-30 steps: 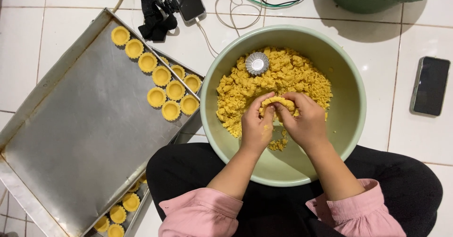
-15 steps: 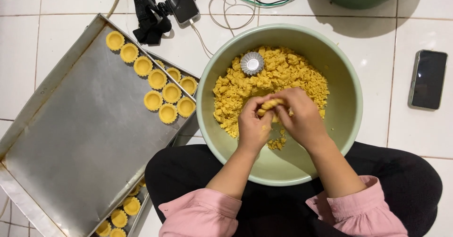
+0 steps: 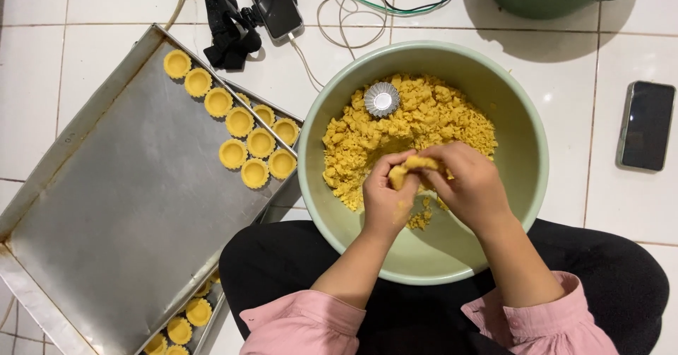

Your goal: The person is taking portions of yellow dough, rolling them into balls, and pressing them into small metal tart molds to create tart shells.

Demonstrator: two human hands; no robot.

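Dough lump: a small yellow dough lump [image 3: 412, 166] is pinched between both hands, above the near half of the bowl and just over the loose crumble.
Long axis: the lump lies roughly left to right, bridging the two sets of fingertips.
Left hand: the left hand [image 3: 385, 198] is closed on the lump's left end, thumb on top.
Right hand: the right hand [image 3: 472, 185] is curled over the lump's right end, fingers bent down around it; how much it covers cannot be told.
Nearer hand: both touch the lump; neither is nearer.
Crumble: yellow dough crumble [image 3: 424, 118] fills the far half of the pale green bowl [image 3: 526, 185], directly beyond the hands.
Mould: a small fluted metal mould [image 3: 381, 100] sits on the crumble, beyond and slightly left of the left hand, apart from it.
Tray: a metal baking tray [image 3: 134, 206] lies to the left of the bowl, with shaped yellow tart shells [image 3: 240, 123] in a diagonal row along its far edge.
Second tray: more shells [image 3: 185, 320] show under the first tray's near edge.
Flat dark items: a black phone [image 3: 646, 125] lies on the white tiles to the right of the bowl; another phone [image 3: 274, 3] with cables lies beyond it.
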